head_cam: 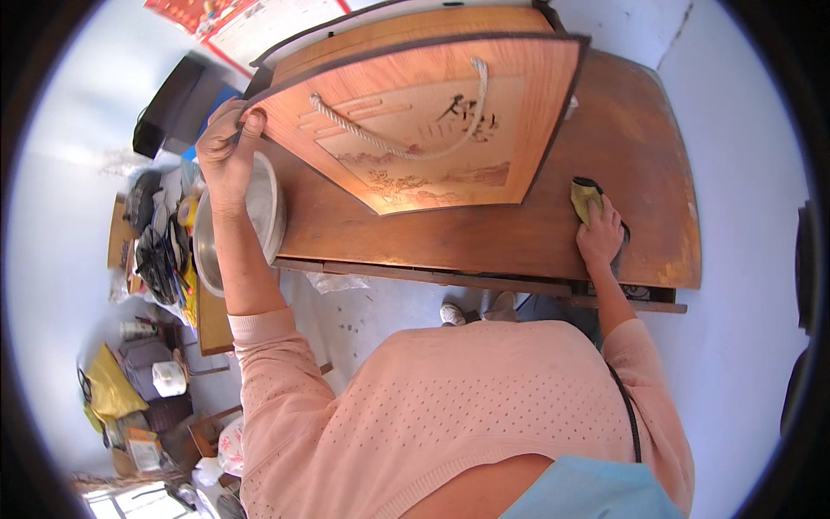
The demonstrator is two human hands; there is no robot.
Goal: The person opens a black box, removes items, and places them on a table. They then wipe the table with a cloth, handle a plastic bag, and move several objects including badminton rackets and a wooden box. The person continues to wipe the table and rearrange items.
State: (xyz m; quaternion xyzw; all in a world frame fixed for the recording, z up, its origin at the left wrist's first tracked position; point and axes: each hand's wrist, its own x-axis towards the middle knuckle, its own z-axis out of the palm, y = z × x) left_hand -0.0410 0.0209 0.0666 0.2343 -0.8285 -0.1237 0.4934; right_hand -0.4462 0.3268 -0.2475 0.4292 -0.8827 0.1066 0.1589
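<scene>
My left hand (227, 149) pinches the upper left corner of a large wood-grain gift bag (428, 175), thumb on its front panel. This panel bears a printed landscape, brush writing and a twisted rope handle (389, 150). The bag stands over the wooden desk (415, 240), tilted in my view; whether its base rests on the desk is hidden. On the desk's right part, my right hand (602, 237) presses down on a yellow-green cloth (585, 193) with a dark edge. Part of the cloth is covered by my fingers.
A metal basin (264, 201) is at the desk's left end, partly behind my left forearm. Bags and tape crowd the surface (209, 318) further left. A slightly open drawer (648, 305) juts below the front edge. White walls bound the right side.
</scene>
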